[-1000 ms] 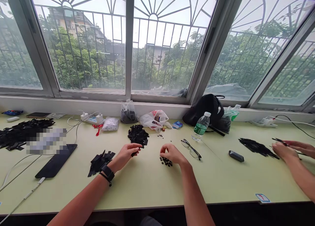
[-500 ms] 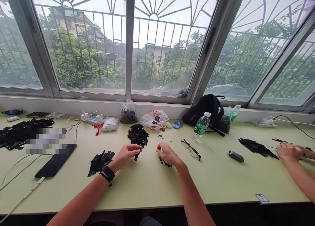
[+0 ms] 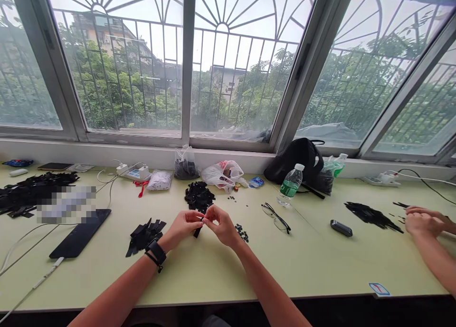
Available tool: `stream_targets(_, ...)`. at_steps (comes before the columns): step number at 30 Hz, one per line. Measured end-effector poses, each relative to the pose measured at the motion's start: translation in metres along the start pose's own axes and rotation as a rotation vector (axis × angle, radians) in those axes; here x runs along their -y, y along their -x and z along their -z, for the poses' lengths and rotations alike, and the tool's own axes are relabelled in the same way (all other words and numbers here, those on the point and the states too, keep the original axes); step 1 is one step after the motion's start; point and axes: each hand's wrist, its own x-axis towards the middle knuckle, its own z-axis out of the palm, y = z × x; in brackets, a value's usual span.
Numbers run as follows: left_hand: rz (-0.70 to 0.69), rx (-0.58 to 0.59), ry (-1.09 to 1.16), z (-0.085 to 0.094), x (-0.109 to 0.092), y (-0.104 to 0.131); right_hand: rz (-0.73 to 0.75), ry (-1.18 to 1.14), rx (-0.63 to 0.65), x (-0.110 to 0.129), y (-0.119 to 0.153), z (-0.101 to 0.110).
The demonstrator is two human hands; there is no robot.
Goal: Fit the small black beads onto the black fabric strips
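Note:
A short black strip [image 3: 197, 231] hangs from the closed fingers of my left hand [image 3: 182, 229], which wears a black wristband. My right hand [image 3: 221, 226] meets it, thumb and fingers pinched at the strip's top; whatever small thing it holds is hidden between the fingertips. Just beyond both hands lies a heap of black strips [image 3: 198, 194]. Small black rings [image 3: 242, 233] lie beside my right wrist. Another pile of black strips [image 3: 144, 235] is left of my left hand.
Eyeglasses [image 3: 276, 217], a water bottle [image 3: 290, 184] and a black case [image 3: 341, 227] stand or lie to the right. Another person's hands [image 3: 423, 222] are at the far right, near black strips [image 3: 372, 216]. A dark phone [image 3: 80, 234] with a cable lies left.
My right hand has moved left from the small black rings to my left hand, and their fingertips now meet. The rings are more fully in view.

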Motion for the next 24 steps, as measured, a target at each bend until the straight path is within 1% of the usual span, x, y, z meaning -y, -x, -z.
stream_targets(5,0.002,0.01,-0.01,-0.0021,-0.0028,0.0025,0.002,0.042,-0.033,-0.0029,0.0014,-0.0034)
stream_targets(13,-0.021,0.051,-0.026,0.0006,-0.0023,0.0007,-0.029,0.032,-0.046,0.0006,0.0006,-0.001)
stream_targets(19,-0.051,0.1,-0.02,0.0001,-0.0064,0.0044,-0.089,-0.048,0.013,-0.0046,0.0011,0.0039)
stream_targets(24,-0.093,0.115,0.001,-0.0012,-0.0041,0.005,-0.178,-0.22,0.099,-0.0049,0.0028,0.0064)
